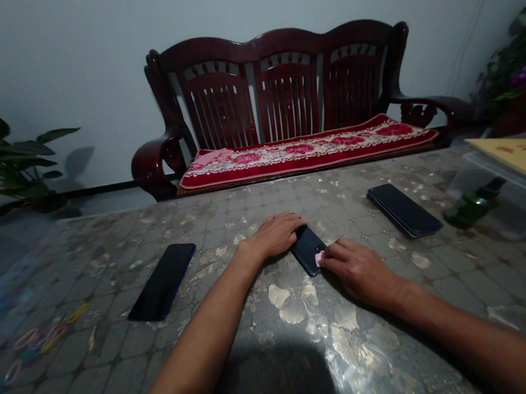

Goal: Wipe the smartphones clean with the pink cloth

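Short of the table's (332, 189) far edge, I rest my left hand (278, 233), loosely open, over the phone's (306, 248) far end, seemingly to steady it, while my right hand's (356, 269) bunched fingers pinch a pink scrap (319, 259) on it

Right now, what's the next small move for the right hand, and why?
I'd probably slide the pink piece slightly along the dark phone toward the left hand. The right hand has it pinched at the phone's near end, while the left hand lies at the far end, likely steadying it, and the phone's middle is exposed between them.
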`<control>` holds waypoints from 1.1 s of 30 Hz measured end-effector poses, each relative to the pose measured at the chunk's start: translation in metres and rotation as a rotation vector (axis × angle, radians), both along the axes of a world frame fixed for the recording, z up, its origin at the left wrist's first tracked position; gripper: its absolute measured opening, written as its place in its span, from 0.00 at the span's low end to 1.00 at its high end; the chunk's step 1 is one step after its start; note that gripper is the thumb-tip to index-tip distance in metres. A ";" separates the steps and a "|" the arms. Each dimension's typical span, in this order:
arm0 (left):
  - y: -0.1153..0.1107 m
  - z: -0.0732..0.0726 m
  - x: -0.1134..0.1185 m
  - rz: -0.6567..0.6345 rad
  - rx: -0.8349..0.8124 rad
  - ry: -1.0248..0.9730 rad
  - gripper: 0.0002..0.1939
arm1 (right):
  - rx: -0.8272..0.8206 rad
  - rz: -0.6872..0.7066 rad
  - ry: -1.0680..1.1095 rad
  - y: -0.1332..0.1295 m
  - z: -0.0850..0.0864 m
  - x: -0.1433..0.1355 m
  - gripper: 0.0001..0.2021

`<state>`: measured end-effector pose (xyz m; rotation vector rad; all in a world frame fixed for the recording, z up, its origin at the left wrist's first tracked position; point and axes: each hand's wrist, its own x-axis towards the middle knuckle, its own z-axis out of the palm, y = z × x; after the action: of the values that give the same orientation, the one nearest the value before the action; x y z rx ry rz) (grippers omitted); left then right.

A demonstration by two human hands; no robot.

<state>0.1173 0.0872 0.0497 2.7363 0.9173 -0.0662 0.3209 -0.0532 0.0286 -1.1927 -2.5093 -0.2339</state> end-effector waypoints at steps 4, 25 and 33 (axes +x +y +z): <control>0.006 0.002 -0.012 -0.006 0.041 -0.008 0.24 | 0.008 -0.039 -0.022 0.015 -0.001 0.011 0.10; -0.024 -0.013 -0.081 0.214 -0.108 -0.232 0.39 | -0.179 -0.252 0.041 0.047 0.008 -0.026 0.13; -0.028 -0.010 -0.086 0.172 -0.165 -0.245 0.43 | -0.221 -0.332 0.062 0.044 0.011 -0.024 0.17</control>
<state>0.0308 0.0595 0.0392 2.4370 1.0206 0.2112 0.2965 -0.0095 0.0393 -1.6770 -2.3180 0.0014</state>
